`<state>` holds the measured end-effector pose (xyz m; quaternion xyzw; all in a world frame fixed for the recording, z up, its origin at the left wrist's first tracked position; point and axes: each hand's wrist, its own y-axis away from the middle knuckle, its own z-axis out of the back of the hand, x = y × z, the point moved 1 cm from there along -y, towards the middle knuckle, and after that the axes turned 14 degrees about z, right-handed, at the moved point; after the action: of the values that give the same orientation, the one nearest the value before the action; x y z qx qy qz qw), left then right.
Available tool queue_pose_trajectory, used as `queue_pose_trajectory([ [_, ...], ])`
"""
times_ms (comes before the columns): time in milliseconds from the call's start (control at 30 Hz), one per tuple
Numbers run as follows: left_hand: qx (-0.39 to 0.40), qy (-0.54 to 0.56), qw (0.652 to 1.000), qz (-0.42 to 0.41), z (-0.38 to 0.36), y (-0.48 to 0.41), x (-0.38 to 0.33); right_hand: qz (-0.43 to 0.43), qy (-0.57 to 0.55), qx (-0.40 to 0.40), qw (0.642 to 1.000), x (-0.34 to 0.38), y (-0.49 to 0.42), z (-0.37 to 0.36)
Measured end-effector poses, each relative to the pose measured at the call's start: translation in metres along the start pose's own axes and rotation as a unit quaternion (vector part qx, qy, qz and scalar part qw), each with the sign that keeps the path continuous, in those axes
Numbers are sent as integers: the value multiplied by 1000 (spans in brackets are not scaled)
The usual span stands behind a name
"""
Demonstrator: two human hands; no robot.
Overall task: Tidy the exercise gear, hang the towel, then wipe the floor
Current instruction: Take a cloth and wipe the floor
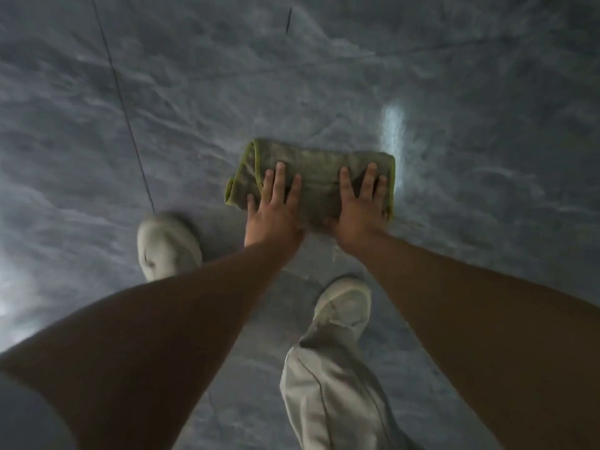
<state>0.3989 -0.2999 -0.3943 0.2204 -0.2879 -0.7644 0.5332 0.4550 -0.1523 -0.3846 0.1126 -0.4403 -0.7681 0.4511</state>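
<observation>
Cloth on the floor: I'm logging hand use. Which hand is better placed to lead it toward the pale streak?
Right, probably. The right hand presses the end of the cloth nearest the pale streak; the left hand presses the far end.

I see two pale shoes. The left shoe (167, 245) is blurred and set further forward. The right shoe (344, 306) is nearer the camera, with a light grey trouser leg (328, 394) bunched over its top. A thin dark line (126, 115) runs from top left down to the left shoe, either a tile joint or a cord; can't tell through the blur. There's a short dark streak (288, 20) near top centre. Bright glare patch (393, 131) sits right of centre, fainter glare (13, 287) at the left edge.
</observation>
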Motion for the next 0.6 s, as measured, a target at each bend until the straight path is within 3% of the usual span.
queue_pose_trajectory([
  [200, -34, -63, 996, -46, -45, 48, 29, 41, 44, -7, 998, -7, 37, -48],
  [400, -26, -49, 997, -52, -58, 74, 46, 27, 21, -10, 999, 2, 66, -84],
  [600, -100, -49, 984, -137, -57, 82, 67, 58, 82, -111, 989, -9, 87, -96],
])
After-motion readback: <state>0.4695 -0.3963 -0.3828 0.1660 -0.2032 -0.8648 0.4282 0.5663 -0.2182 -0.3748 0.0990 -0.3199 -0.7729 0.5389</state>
